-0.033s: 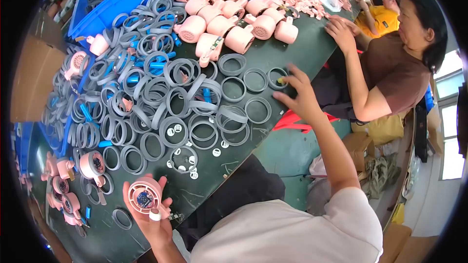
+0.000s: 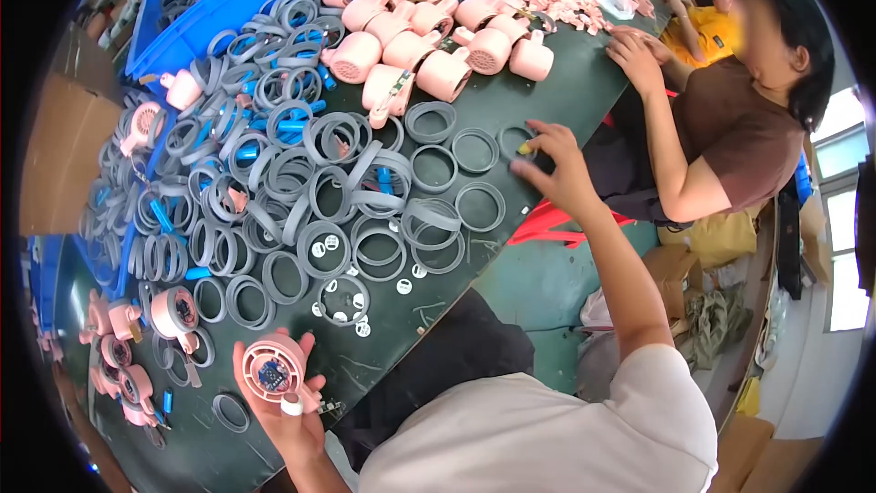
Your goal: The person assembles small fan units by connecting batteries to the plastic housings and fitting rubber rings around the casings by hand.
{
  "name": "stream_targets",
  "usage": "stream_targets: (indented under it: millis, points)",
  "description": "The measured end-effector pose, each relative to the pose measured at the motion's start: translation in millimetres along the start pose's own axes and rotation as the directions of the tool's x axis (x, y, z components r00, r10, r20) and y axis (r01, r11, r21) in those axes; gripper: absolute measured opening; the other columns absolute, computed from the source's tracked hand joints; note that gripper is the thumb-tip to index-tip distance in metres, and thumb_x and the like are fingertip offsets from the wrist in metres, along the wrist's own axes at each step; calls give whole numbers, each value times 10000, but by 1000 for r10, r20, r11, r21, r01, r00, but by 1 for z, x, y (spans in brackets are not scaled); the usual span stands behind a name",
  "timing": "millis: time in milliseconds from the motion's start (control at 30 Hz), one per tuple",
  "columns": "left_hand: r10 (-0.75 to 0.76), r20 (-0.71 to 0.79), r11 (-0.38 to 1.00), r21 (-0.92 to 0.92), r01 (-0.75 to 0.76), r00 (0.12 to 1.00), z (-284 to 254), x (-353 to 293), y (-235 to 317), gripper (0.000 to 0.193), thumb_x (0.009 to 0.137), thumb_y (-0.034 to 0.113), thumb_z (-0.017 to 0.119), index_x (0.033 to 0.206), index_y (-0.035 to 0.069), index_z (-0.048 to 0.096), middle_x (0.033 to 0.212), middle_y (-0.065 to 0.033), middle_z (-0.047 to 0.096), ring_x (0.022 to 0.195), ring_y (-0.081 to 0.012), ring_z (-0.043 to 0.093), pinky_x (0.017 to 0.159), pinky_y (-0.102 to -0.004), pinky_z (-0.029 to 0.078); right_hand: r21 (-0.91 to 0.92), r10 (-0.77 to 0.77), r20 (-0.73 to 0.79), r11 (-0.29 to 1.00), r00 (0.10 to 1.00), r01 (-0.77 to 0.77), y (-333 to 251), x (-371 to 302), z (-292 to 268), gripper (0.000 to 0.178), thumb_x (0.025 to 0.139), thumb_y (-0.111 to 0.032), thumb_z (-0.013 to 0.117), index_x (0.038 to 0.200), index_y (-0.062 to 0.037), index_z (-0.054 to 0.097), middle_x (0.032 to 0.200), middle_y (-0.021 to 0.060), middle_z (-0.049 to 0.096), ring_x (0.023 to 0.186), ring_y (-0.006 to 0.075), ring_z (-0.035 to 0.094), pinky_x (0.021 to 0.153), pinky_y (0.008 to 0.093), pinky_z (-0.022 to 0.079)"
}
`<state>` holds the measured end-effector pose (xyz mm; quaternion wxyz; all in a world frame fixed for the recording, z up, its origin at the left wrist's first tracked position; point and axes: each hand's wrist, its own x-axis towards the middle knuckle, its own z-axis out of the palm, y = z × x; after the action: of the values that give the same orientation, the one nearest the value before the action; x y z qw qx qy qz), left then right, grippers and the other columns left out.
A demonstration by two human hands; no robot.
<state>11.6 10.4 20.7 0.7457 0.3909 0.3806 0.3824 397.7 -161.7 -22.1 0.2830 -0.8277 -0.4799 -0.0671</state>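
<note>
My left hand (image 2: 283, 402) holds a pink round housing (image 2: 274, 367), its open face turned up, with a small dark circuit board (image 2: 273, 374) inside. A white band wraps the thumb. At the table's right, my right hand (image 2: 558, 164) has its thumb and fingers curved about the near side of a grey ring (image 2: 512, 141), which is slightly blurred. Something yellow shows at one of its fingertips, beside the ring's rim. More loose grey rings (image 2: 480, 206) lie flat next to it. The exact finger contact is hard to see.
Grey rings and blue cylinders (image 2: 385, 180) are heaped on the dark green table (image 2: 365, 374). Pink housings (image 2: 443, 73) pile at the back, others (image 2: 137, 382) at left. Blue bins (image 2: 246, 0) line the far side. A co-worker (image 2: 730, 128) sits at right.
My right thumb and fingers have drawn closer together around the grey ring, which has shifted slightly left and away. My left hand still holds the pink housing.
</note>
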Motion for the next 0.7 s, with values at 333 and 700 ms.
stream_targets:
  millis: [333,700]
  points:
    - [122,-5,949,292,-115,993,-22,-5,1,954,677,340,783,1409,94,222,1306,-153,453,1145,-335,519,771,-257,507,867,109,221,-477,969,-144,-59,26,-10,414,955,-308,358,1215,-4,462,1324,360,334,1065,295,537,970,343,411]
    - [117,30,981,151,-120,993,-20,6,-12,693,813,144,644,1391,97,264,1337,-118,419,1186,-339,484,889,-300,463,974,-41,148,-165,988,-153,-102,25,18,403,724,-5,702,1044,-85,470,1271,175,486,1074,208,528,902,366,435]
